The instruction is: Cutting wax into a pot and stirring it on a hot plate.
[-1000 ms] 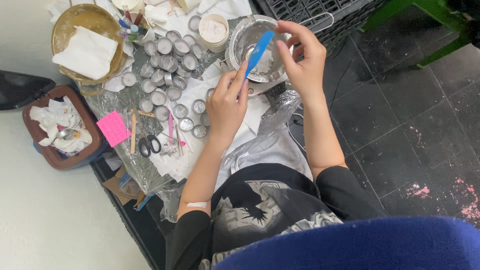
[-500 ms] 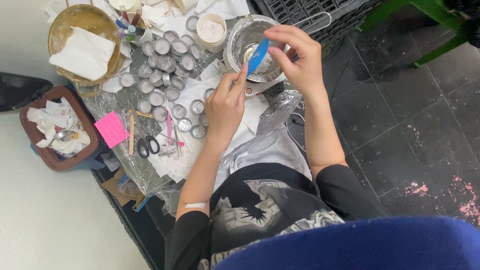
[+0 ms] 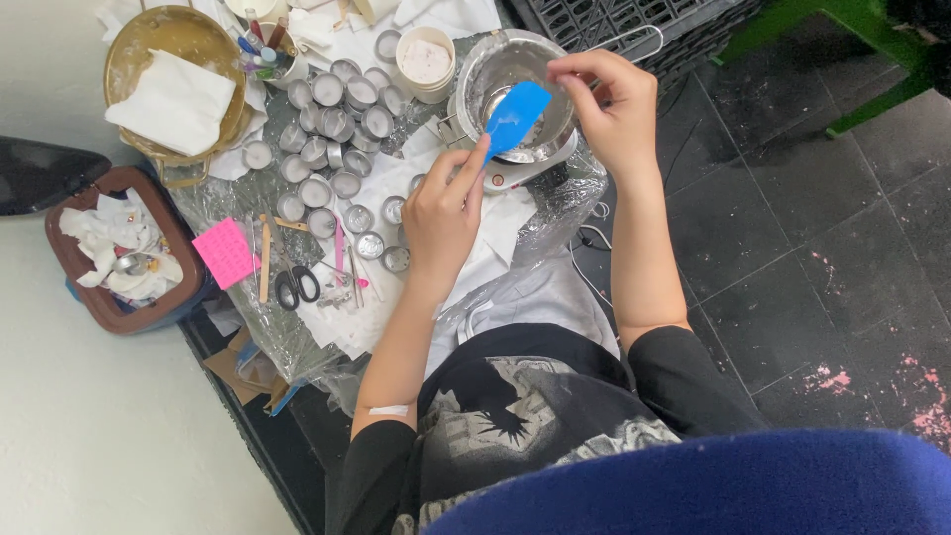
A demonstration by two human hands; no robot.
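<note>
A blue spatula (image 3: 515, 115) hangs over a metal bowl (image 3: 482, 71) that rests on a small white scale (image 3: 507, 179). My right hand (image 3: 614, 109) grips the spatula's handle end from the right. My left hand (image 3: 441, 213) reaches up from below, its thumb and forefinger pinching the lower corner of the blue blade. Several small round tin cups (image 3: 337, 119) stand in a cluster left of the bowl, on plastic sheeting and white paper.
A paper cup of pale wax (image 3: 426, 61) stands by the bowl. Further left are a gold bowl holding a white napkin (image 3: 176, 99), a brown bin of tissues (image 3: 119, 248), a pink note (image 3: 226, 253) and scissors (image 3: 294, 287). A black crate (image 3: 634, 20) and dark tiled floor (image 3: 792, 248) lie to the right.
The spatula has dropped slightly toward the bowl and its blade now faces up flatter. Both hands stay on it over the bowl.
</note>
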